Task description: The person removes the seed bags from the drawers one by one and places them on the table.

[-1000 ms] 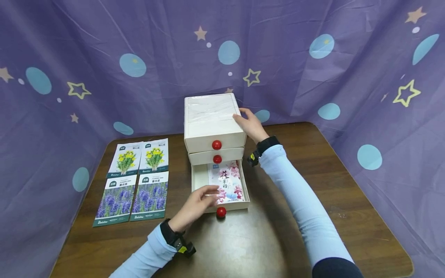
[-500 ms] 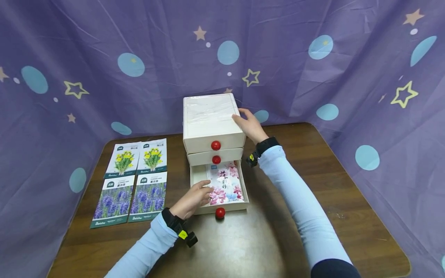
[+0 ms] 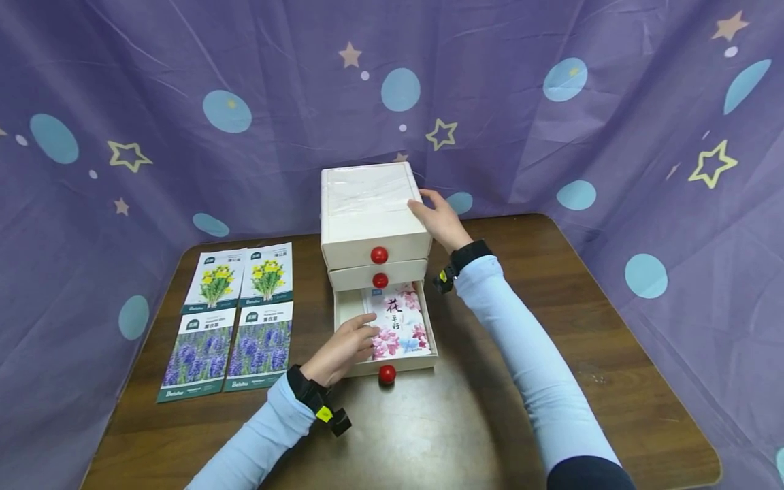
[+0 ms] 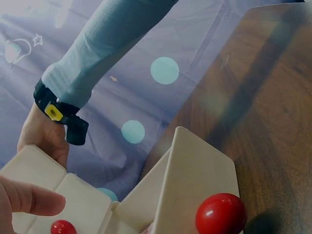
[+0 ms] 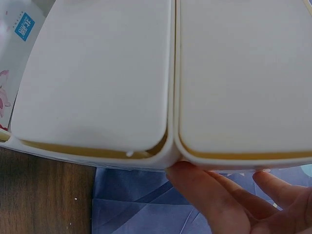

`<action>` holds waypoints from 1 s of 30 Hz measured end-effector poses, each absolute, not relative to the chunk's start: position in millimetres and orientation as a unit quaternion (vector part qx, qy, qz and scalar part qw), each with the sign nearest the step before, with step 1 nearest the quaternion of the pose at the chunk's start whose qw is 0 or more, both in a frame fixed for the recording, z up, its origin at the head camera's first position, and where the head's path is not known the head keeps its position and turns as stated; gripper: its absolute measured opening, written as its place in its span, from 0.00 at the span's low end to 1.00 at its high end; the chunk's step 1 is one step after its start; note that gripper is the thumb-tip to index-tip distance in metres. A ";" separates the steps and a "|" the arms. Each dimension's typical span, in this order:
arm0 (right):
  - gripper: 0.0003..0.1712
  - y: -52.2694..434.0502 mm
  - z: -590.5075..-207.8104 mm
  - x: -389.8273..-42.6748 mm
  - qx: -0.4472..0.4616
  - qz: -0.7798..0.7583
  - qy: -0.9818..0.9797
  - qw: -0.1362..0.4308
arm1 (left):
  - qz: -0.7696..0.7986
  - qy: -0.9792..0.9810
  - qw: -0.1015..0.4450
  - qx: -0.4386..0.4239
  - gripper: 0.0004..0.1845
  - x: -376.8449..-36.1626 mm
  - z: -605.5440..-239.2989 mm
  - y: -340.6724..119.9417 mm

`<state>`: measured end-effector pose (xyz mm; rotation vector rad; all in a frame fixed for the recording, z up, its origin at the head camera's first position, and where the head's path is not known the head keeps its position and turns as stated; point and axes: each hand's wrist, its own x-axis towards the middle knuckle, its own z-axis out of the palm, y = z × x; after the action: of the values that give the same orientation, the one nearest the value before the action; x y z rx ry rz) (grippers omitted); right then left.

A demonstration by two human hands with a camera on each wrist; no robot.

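Observation:
A white three-drawer cabinet [image 3: 373, 224] with red knobs stands at the back of the table, its bottom drawer [image 3: 349, 306] pulled out. Inside that drawer lies a white packet with pink blossoms [image 3: 401, 320]. My left hand [image 3: 343, 347] is over the drawer's left side, fingers loosely extended by the packet's left edge; I cannot tell whether they touch it. The left wrist view shows my left thumb [image 4: 36, 197] holding nothing. My right hand [image 3: 444, 221] rests against the cabinet's upper right side, its fingers [image 5: 204, 195] touching the side wall in the right wrist view.
Several flower seed packets lie in two rows at the left: yellow-flower ones [image 3: 266, 275] behind, lavender ones [image 3: 260, 347] in front. The drawer's red knob [image 3: 387, 374] juts forward. A purple curtain [image 3: 490, 102] hangs behind the brown wooden table [image 3: 539, 272].
My left hand has shifted a little left and up from over the blossom packet to its left edge. My right hand stays on the cabinet. The view has drifted slightly.

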<state>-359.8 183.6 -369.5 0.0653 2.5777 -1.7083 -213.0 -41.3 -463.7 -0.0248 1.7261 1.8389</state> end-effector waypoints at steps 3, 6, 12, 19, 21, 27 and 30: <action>0.36 183.4 -367.8 -359.3 0.022 -0.553 0.833 0.024 | 0.703 0.653 0.279 -0.019 0.29 -212.2 -461.8 -40.2; 0.35 182.8 -367.3 -359.1 0.023 -0.555 0.831 0.025 | 0.715 0.650 0.254 -0.041 0.28 -213.5 -463.6 -39.8; 0.36 182.3 -367.9 -359.4 0.023 -0.556 0.831 0.028 | 0.700 0.645 0.305 -0.015 0.27 -219.6 -473.8 -36.9; 0.35 183.1 -368.1 -358.8 0.024 -0.559 0.828 0.029 | 0.654 0.686 0.317 0.031 0.17 -230.6 -479.7 -30.9; 0.35 182.5 -367.9 -358.4 0.023 -0.559 0.828 0.033 | 0.664 0.676 0.318 0.024 0.14 -232.1 -479.3 -32.7; 0.36 182.0 -366.1 -356.7 0.034 -0.563 0.824 0.046 | 0.689 0.654 0.311 -0.014 0.12 -231.6 -471.0 -45.9; 0.37 182.6 -365.7 -356.1 0.035 -0.562 0.825 0.050 | 0.700 0.638 0.319 -0.022 0.14 -224.9 -465.8 -56.7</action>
<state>-356.1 182.6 -365.7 0.1081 2.5129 -1.7112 -224.9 -56.7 -465.8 -0.0590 1.6792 1.8415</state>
